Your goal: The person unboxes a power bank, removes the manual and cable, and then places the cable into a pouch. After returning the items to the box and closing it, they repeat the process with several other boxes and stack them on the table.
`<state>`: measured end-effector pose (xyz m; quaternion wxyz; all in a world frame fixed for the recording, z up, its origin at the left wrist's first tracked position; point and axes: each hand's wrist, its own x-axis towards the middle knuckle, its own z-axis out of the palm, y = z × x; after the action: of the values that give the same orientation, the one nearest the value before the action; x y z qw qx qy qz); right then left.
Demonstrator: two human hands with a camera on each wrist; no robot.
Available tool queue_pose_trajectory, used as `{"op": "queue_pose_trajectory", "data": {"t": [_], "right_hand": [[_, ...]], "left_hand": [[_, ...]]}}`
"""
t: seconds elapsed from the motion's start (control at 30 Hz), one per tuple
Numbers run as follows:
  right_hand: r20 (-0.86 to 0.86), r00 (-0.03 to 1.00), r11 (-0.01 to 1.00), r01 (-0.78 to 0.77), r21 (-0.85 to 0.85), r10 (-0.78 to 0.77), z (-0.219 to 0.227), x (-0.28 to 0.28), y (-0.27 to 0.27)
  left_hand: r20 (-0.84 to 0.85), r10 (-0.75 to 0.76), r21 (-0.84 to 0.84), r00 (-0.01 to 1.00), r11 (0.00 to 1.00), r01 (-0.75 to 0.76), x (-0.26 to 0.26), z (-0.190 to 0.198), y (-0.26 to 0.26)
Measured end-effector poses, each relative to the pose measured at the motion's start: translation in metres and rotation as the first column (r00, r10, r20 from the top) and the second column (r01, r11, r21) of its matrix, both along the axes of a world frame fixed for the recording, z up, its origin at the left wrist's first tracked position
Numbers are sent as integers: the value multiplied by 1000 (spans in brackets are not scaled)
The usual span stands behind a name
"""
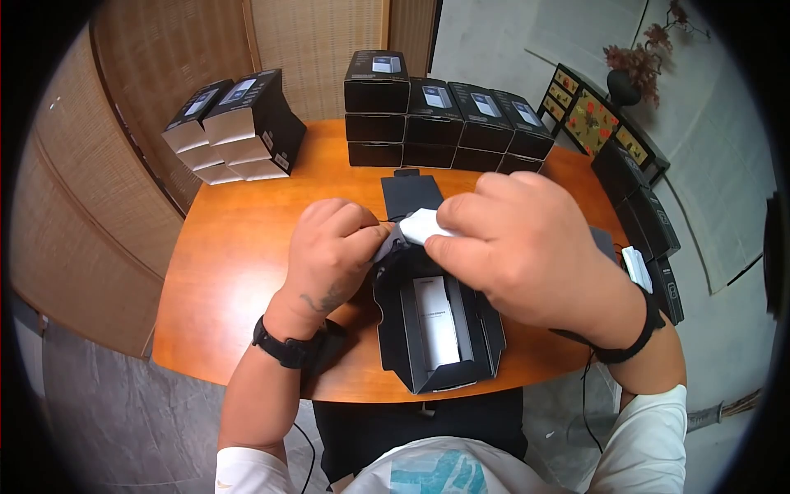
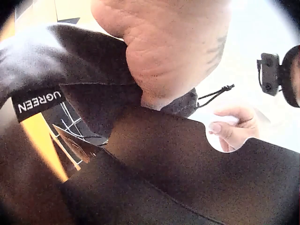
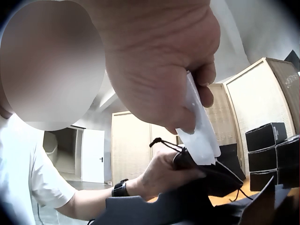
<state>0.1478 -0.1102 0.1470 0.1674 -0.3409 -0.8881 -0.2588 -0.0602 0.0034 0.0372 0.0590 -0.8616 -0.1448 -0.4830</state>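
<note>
Woven panels (image 1: 177,74) at left and back. Right: floral-fronted cabinet (image 1: 594,120), near it dark vase (image 1: 623,87) with reddish sprigs (image 1: 650,56).

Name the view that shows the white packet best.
Right wrist: the white packet shows from the right hand down to the drawstring pouch. The head view shows part; the left wrist view, a washed-out patch.

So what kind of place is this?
Perhaps a small packing spot in a home or office: a wooden table holds stacks of matching black boxes, with woven-panel screens behind.
</note>
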Motion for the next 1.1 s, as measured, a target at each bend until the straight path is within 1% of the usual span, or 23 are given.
{"op": "queue_pose_trajectory", "data": {"t": [0.1, 0.23, 0.3, 0.4, 0.5, 0.6, 0.7, 0.8, 0.9, 0.93, 1.0, 1.03, 1.07, 1.1], "right_hand": [[-1, 1000, 999, -3, -34, 3, 5, 5, 4], [-28, 1000, 999, 0, -50, -1, 0, 9, 10], [1, 1000, 999, 19, -42, -19, -1, 9, 11], [47, 999, 991, 28, -134, -22, -5, 10, 10], [-56, 998, 983, 8, -184, -19, -7, 12, 14], [-340, 940, 966, -106, -234, 21, -11, 12, 23], [-427, 904, 890, -192, -413, -4, -1, 14, 25], [-288, 956, 902, -72, -425, -59, -7, 7, 28], [-205, 974, 889, -7, -459, -98, -15, -4, 39], [-323, 940, 885, -52, -462, -113, -17, -10, 44], [-570, 816, 912, -161, -378, -92, -20, -19, 61], [-677, 732, 922, -210, -326, -72, -21, -23, 68], [-743, 664, 919, -235, -316, -86, -21, -29, 73], [-679, 734, 946, -205, -253, -23, -22, -31, 76]], "left_hand": [[-40, -44, -28, 998, 999, 42, 0, -1, -1], [-1, -100, -214, 995, 972, 98, 1, -5, -3], [33, -108, -291, 994, 950, 113, 2, -8, -2], [28, -96, -311, 995, 945, 100, 1, -7, -3], [2, -124, -288, 992, 950, 119, 0, -5, -2], [18, -155, -380, 988, 913, 150, 0, 2, -8], [63, -257, -482, 964, 839, 255, -4, 9, -11], [190, -326, -498, 926, 781, 377, -10, 7, -9], [228, -131, -637, 965, 730, 249, -25, 4, -11], [262, -105, -639, 959, 727, 254, -29, 3, -5], [398, -91, -663, 913, 660, 355, -36, 9, 1], [482, -62, -704, 874, 566, 429, -41, 6, 6], [602, -43, -692, 797, 470, 548, -41, 6, 9], [709, -9, -652, 705, 372, 660, -41, 7, 11]]}}
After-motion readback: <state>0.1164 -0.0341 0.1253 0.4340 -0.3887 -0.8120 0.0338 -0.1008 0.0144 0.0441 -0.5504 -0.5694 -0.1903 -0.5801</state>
